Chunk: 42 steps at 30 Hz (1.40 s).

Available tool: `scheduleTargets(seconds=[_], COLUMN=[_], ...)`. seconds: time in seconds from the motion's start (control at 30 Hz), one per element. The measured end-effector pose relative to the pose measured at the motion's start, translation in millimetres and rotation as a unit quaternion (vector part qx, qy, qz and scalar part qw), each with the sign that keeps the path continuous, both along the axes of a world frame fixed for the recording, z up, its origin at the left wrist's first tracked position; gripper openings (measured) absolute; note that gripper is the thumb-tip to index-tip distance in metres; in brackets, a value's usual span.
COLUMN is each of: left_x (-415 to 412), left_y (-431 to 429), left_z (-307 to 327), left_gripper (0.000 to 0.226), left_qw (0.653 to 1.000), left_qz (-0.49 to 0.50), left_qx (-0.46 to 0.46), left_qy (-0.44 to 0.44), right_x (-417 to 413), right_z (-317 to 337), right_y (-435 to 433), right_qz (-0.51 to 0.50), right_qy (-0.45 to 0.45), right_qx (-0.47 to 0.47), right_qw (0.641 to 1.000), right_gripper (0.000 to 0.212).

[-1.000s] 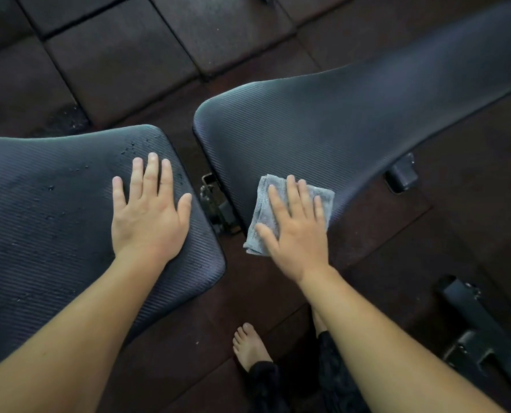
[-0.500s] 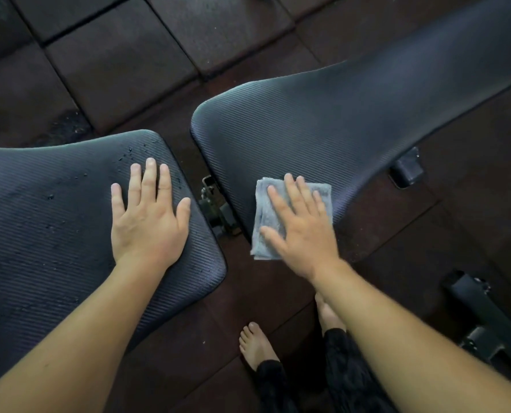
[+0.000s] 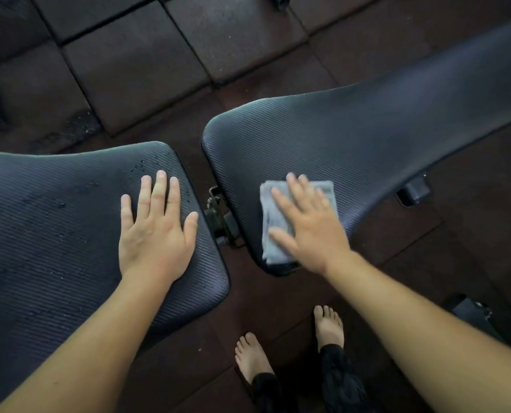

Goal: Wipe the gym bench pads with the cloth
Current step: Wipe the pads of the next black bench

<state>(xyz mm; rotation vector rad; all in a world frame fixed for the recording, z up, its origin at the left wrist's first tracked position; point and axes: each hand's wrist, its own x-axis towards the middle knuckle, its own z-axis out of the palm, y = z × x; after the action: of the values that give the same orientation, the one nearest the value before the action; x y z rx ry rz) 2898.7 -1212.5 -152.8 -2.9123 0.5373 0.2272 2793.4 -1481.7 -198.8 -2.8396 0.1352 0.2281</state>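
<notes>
My flat right hand presses the cloth at the near edge of the long pad, left hand flat on the other pad; I should stroke evenly, lengthwise.

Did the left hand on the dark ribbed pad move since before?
No. The left hand lies at the same spot on the dark ribbed seat pad, fingertips just below the water droplets near its far corner.

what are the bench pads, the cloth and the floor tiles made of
Bench pads: likely vinyl or synthetic leather over padding. Dark and matte with fine diagonal ribbing, and droplets bead on the left one.
Cloth: probably microfibre. Grey, soft-looking and folded, with a fuzzy surface.
Floor tiles: apparently rubber. Dark, matte and faintly speckled, square with visible seams.
</notes>
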Motion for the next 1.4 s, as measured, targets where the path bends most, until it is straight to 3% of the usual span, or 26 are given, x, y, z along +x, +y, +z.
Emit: scheduleTargets(seconds=[0.1,0.17,0.33,0.5,0.7,0.87,1.03,1.1,1.23,1.4], left_x=[-0.3,0.6,0.7,0.6,2.6,10.1,14.3,14.8,10.2,9.0], left_y=[-0.8,-0.1,0.8,-0.7,-1.0,18.3,89.2,119.8,157.9,162.3], left_z=[-0.7,-2.5,-3.8,-2.3,0.1,24.3,52.7,59.1,59.5,49.8], left_gripper=[0.071,0.069,0.072,0.072,0.075,0.074,0.073,0.071,0.076,0.074], left_qw=[1.0,1.0,1.0,1.0,1.0,0.999,0.999,0.999,0.999,0.999], left_qz=[-0.001,0.0,-0.007,-0.006,0.003,0.009,0.039,0.05,0.038,0.037], left_qx=[-0.001,-0.01,-0.016,-0.009,-0.014,-0.019,0.001,0.004,0.019,-0.004], left_qy=[-0.002,-0.007,-0.011,-0.012,0.019,0.042,0.012,0.006,0.013,-0.006], right_x=[66.8,83.3,8.5,41.4,93.7,103.3,99.3,95.9,86.9,129.1], right_z=[-2.0,-2.0,8.9,1.2,6.4,40.6,67.4,65.7,53.4,43.9], right_y=[-35.9,-31.5,6.6,8.0,25.1,71.3,154.2,178.8,196.5,201.9], right_qz=[-0.088,-0.09,0.113,0.135,0.088,0.052,0.087,0.113,0.151,0.148], right_qy=[0.021,0.035,0.023,-0.005,-0.008,0.018,0.016,0.024,0.02,0.007], right_qx=[-0.017,-0.039,-0.024,0.002,0.092,0.206,0.306,0.293,0.176,0.091], right_qw=[0.996,0.995,0.993,0.991,0.992,0.977,0.948,0.949,0.973,0.985], right_gripper=[0.084,0.087,0.098,0.083,0.059,0.059,0.061,0.064,0.081,0.082])
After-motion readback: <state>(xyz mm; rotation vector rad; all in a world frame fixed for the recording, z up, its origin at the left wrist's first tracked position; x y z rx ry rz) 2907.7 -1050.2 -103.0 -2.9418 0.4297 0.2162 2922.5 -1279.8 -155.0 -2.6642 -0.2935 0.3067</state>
